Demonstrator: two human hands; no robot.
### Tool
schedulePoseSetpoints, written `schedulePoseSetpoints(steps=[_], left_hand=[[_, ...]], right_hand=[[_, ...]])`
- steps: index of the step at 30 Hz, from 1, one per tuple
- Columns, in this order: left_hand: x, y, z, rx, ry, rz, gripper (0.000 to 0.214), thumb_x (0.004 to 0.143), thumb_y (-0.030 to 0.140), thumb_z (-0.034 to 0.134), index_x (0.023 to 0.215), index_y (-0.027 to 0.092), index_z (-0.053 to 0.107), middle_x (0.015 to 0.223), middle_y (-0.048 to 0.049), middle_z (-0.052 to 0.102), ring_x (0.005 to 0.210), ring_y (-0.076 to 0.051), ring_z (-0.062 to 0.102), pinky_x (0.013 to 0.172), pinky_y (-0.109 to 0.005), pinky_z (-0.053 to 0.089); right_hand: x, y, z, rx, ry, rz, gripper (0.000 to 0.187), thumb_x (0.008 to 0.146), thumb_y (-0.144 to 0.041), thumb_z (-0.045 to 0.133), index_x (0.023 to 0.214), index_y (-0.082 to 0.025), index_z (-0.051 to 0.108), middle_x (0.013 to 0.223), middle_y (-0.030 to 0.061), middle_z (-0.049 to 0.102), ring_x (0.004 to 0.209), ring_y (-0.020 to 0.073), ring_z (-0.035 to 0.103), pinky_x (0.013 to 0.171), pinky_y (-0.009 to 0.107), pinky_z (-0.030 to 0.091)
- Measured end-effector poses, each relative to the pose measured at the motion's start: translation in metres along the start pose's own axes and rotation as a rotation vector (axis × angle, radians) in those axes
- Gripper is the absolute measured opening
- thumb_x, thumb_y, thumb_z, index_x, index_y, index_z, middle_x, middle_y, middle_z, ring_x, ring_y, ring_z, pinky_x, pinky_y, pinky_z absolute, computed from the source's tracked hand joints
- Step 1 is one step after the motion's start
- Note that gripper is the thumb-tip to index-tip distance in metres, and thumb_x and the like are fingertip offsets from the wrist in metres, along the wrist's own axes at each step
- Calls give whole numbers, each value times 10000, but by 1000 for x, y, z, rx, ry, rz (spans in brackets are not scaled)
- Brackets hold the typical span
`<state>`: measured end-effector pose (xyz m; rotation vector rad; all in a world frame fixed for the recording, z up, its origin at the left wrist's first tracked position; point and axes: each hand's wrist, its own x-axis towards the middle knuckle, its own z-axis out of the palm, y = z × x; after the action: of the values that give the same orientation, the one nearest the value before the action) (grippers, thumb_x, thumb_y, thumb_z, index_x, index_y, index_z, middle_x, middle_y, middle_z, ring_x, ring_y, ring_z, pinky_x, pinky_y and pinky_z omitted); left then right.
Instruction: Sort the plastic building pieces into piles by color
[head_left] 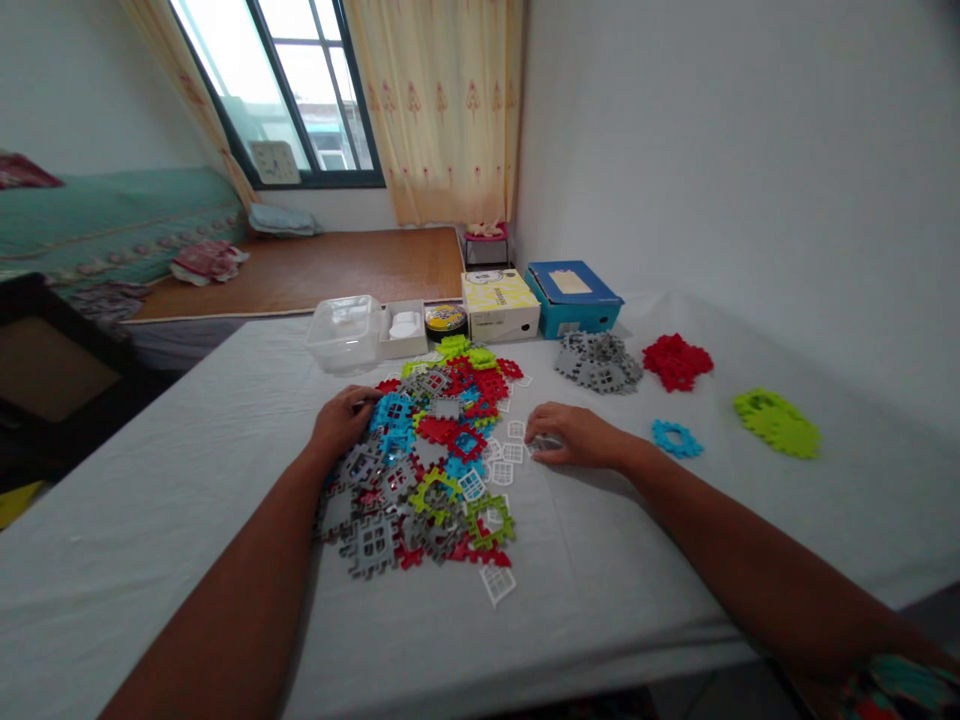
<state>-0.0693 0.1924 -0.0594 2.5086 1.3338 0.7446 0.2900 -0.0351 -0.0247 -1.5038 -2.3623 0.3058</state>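
Note:
A heap of toothed plastic building tiles (pixel 431 428) in grey, red, blue and lime green covers the middle of the table. At its left edge rests my left hand (pixel 345 420), fingers loosely bent with a gap at the thumb, touching or close beside a blue tile (pixel 395 410). Nothing shows in its grasp. To the right of the heap, my right hand (pixel 574 435) is low over the cloth, with thumb and fingers curled around a small white window-frame piece (pixel 546 442). Several similar white lattice pieces (pixel 502 472) lie between that hand and the heap.
Sorted tiles lie at the right: a grey pile (pixel 598 361), a red pile (pixel 676 361), a blue tile (pixel 676 438) and a lime-green pile (pixel 777 422). Along the back stand a clear plastic tub (pixel 345 335), a round tin (pixel 446 320), a yellow-white box (pixel 501 305) and a blue box (pixel 574 298).

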Motion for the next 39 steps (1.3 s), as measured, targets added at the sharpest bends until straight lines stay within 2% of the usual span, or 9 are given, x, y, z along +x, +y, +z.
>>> schedulePoseSetpoints(steps=[9, 14, 18, 21, 25, 28, 30, 35, 39], left_hand=[[0, -1, 1, 4, 1, -2, 347, 802, 343, 457, 992, 229, 723, 1028, -35, 698, 929, -208, 666, 838, -302, 516], [0, -3, 2, -7, -8, 11, 353, 805, 345, 452, 1008, 243, 722, 1031, -27, 696, 922, -201, 665, 845, -300, 514], [0, -4, 2, -9, -6, 11, 366, 807, 359, 449, 1013, 226, 720, 1036, -41, 692, 931, -210, 665, 850, -309, 513], [0, -2, 2, -9, -6, 5, 367, 803, 351, 447, 1014, 226, 720, 1040, -41, 691, 933, -212, 666, 848, -310, 515], [0, 1, 0, -4, -5, 3, 352, 795, 336, 452, 997, 237, 722, 1032, -30, 696, 937, -207, 665, 852, -302, 514], [0, 1, -1, 4, -2, -2, 343, 794, 332, 453, 988, 242, 722, 1024, -26, 699, 944, -203, 663, 862, -297, 510], [0, 0, 0, 6, -4, 0, 350, 797, 336, 450, 996, 238, 721, 1029, -31, 698, 947, -207, 663, 863, -303, 511], [0, -2, 1, 10, -3, -3, 351, 800, 329, 449, 1008, 249, 721, 1043, -29, 699, 962, -210, 662, 879, -306, 507], [0, -1, 1, 2, -4, 0, 357, 805, 347, 451, 1008, 238, 723, 1040, -36, 698, 949, -210, 666, 864, -302, 511]], right_hand=[[2, 5, 3, -95, 64, 73, 208, 869, -250, 551, 996, -189, 704, 956, 71, 713, 870, 183, 637, 780, 276, 453], [-5, 21, -11, -102, 109, 176, 247, 839, -185, 528, 1012, -188, 705, 901, 48, 714, 791, 165, 632, 740, 264, 444], [-14, 35, -22, -161, 78, 215, 181, 815, -200, 562, 907, -186, 717, 845, 48, 703, 756, 165, 621, 705, 259, 437], [-14, 39, -21, -213, 142, 200, 174, 852, -252, 563, 902, -182, 714, 874, 69, 697, 799, 180, 617, 736, 278, 452], [-5, 28, -5, -108, 242, 84, 231, 913, -282, 536, 1068, -198, 685, 1065, 96, 682, 904, 183, 620, 842, 324, 483], [4, 13, 8, -62, 183, -80, 294, 932, -275, 527, 1196, -205, 637, 1200, 111, 649, 1087, 213, 566, 952, 384, 457], [8, 6, 15, -70, 116, -125, 321, 934, -273, 529, 1233, -196, 618, 1232, 117, 637, 1117, 227, 544, 966, 407, 449], [11, 2, 16, -80, 31, -129, 233, 936, -260, 531, 1101, -178, 675, 1119, 116, 675, 1031, 211, 578, 921, 372, 463], [8, 1, 10, -96, 30, -111, 208, 920, -230, 541, 1065, -166, 675, 1033, 111, 686, 964, 201, 593, 876, 339, 470]])
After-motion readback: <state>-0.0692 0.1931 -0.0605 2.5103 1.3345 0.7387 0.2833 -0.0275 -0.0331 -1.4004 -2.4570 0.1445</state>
